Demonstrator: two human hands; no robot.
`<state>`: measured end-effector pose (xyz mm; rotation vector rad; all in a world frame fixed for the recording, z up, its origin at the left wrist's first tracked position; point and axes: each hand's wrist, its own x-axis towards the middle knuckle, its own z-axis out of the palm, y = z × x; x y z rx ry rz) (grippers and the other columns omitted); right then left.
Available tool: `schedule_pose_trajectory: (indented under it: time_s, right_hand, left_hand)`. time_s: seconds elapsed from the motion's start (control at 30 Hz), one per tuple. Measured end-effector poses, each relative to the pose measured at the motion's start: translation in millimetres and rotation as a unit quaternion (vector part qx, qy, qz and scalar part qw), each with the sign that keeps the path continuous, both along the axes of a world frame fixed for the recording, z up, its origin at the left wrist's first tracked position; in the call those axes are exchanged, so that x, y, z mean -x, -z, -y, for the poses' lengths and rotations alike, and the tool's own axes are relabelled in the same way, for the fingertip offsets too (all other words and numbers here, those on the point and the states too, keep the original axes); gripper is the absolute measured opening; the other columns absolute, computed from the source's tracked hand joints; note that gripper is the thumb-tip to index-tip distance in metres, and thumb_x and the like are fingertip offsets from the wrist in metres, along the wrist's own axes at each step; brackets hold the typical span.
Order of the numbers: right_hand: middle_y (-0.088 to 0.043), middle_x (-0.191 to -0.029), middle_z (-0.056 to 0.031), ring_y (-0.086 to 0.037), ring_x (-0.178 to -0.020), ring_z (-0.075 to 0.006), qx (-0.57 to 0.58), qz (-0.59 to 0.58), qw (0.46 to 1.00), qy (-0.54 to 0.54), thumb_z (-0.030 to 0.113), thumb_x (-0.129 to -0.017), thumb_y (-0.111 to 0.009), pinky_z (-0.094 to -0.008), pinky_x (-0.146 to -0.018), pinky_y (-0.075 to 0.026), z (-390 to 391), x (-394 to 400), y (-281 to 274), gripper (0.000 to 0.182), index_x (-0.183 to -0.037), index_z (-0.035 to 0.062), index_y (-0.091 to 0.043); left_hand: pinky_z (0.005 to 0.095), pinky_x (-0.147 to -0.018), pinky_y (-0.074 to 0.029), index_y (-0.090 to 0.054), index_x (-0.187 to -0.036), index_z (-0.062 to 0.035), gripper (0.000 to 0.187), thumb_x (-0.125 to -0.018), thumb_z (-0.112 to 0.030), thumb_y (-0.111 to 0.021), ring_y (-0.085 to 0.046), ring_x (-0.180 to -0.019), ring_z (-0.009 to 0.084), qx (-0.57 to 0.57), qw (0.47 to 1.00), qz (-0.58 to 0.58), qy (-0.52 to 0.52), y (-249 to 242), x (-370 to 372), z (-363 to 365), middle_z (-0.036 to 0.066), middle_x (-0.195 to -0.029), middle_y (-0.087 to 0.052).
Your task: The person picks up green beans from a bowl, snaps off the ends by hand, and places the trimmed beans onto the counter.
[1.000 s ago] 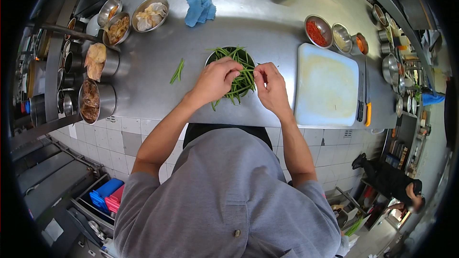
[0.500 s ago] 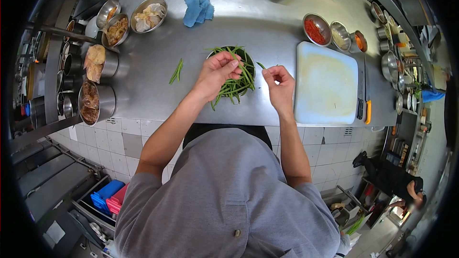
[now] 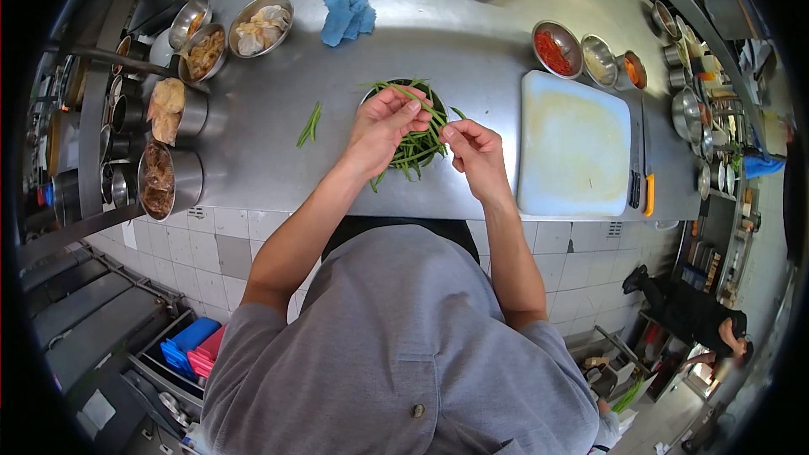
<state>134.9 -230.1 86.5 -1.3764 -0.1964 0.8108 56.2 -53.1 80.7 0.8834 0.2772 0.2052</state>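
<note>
A metal bowl [image 3: 437, 102] heaped with green beans [image 3: 413, 155] stands on the steel counter in front of me. Over it, my left hand [image 3: 381, 133] is closed around a long green bean [image 3: 434, 112], thumb against fingers. My right hand [image 3: 479, 158] pinches at the lower right end of that same bean, thumb and forefinger together. A few loose beans [image 3: 309, 125] lie on the counter to the left of the bowl. The fingers partly cover the bowl and the beans inside it.
On the right lies a white cutting board [image 3: 575, 147], with knives [image 3: 648, 160] beside it. Bowls of cut red vegetable [image 3: 554, 52] and other ingredients stand behind. A blue cloth [image 3: 347, 15] and food containers [image 3: 187, 111] are at the left. Another person [image 3: 691, 312] is at far right.
My right hand has moved left, from beside the bowl to the end of the bean in my left hand. The left hand has hardly moved.
</note>
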Motion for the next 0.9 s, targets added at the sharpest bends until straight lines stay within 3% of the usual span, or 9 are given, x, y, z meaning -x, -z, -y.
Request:
schedule_pose_trajectory:
  time_s: [0.2,0.33,0.47,0.67,0.87,0.9]
  right_hand:
    - [-0.061,-0.069,0.0043,-0.047,-0.061,-0.0041,0.084,0.121,0.985,-0.091,0.01,-0.09,-0.072,-0.024,-0.055,-0.037,5.0,-3.3,0.1,0.012,-0.082,0.0017,-0.071]
    - [-0.059,-0.064,0.0034,-0.047,-0.061,-0.0046,0.114,0.151,0.977,-0.098,0.009,-0.087,-0.071,-0.0249,-0.056,-0.038,6.0,-0.7,14.7,0.012,-0.079,0.0005,-0.071]
    - [-0.059,-0.063,0.003,-0.047,-0.06,-0.0047,0.156,0.157,0.969,-0.107,0.01,-0.086,-0.071,-0.0255,-0.054,-0.037,5.7,2.3,12.8,0.013,-0.079,-0.0009,-0.07]
    - [-0.058,-0.063,0.0031,-0.047,-0.06,-0.0043,0.146,0.208,0.963,-0.088,0.008,-0.085,-0.071,-0.0249,-0.054,-0.038,6.2,5.0,24.8,0.011,-0.079,-0.0015,-0.07]
    - [-0.061,-0.064,0.0022,-0.05,-0.06,-0.0036,0.153,0.165,0.974,-0.03,0.005,-0.081,-0.074,-0.0231,-0.055,-0.04,13.6,-11.6,28.4,0.008,-0.077,-0.0003,-0.07]
    - [-0.062,-0.064,0.0018,-0.051,-0.06,-0.0039,0.168,0.179,0.969,-0.015,0.005,-0.08,-0.074,-0.023,-0.055,-0.04,16.9,-15.9,30.8,0.008,-0.076,-0.0002,-0.069]
  left_hand:
    - [0.0264,-0.079,-0.053,-0.066,-0.11,-0.0042,0.012,-0.099,-0.005,-0.061,-0.064,-0.089,0.0108,-0.207,0.977,-0.016,0.036,-3.4,7.0,6.0,0.004,-0.106,-0.068]
    - [0.0274,-0.079,-0.054,-0.068,-0.108,0.0011,0.014,-0.095,0.001,-0.062,-0.065,-0.088,0.0144,-0.399,0.916,0.014,0.044,-18.1,13.3,16.2,0.006,-0.098,-0.068]
    - [0.0318,-0.078,-0.053,-0.07,-0.106,0.0013,0.019,-0.089,0.005,-0.064,-0.066,-0.086,0.0241,-0.478,0.873,0.057,0.071,-25.1,15.6,18.4,0.012,-0.096,-0.067]
    - [0.0338,-0.076,-0.052,-0.071,-0.105,0.0001,0.019,-0.088,0.005,-0.065,-0.066,-0.085,0.0265,-0.516,0.848,0.101,0.066,-20.2,17.6,24.4,0.012,-0.094,-0.067]
    - [0.0287,-0.075,-0.051,-0.068,-0.105,0.0016,0.013,-0.093,0.0,-0.065,-0.065,-0.085,0.0156,-0.431,0.902,0.014,0.006,-21.4,20.2,16.9,0.009,-0.094,-0.067]
    - [0.0257,-0.074,-0.051,-0.067,-0.106,0.0012,0.012,-0.094,-0.003,-0.066,-0.062,-0.084,0.0095,-0.409,0.912,0.024,-0.023,-13.5,19.9,12.7,0.005,-0.091,-0.067]
